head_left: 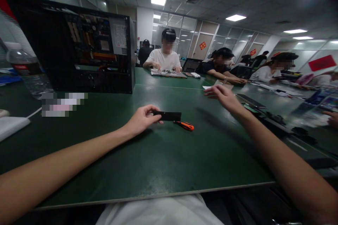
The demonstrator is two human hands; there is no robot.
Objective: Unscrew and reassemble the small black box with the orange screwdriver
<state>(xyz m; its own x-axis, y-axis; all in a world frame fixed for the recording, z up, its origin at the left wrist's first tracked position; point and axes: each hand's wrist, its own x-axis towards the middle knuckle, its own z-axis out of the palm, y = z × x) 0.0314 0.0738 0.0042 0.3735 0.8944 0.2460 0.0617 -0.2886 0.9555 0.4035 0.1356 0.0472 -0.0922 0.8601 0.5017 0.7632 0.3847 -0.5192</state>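
My left hand [142, 120] is closed around one end of a black flat rectangular piece [170, 116], thumb in front. It holds the piece just above the green table [158, 161]; its exact kind does not show. A screwdriver [187, 126] with an orange and black handle lies by the piece's right end, its tip partly hidden. Farther right, my right hand [223, 95] is raised over the table with fingers stretched out and nothing seen in them. Behind its fingertips is a white sheet of paper [207, 87].
An open black computer case [131, 49] stands at the left, beside a plastic bottle [25, 74] and a white device [13, 126]. Dark flat parts [252, 101] lie along the right. Across the table a person [166, 56] works on a flat panel; others sit to the right.
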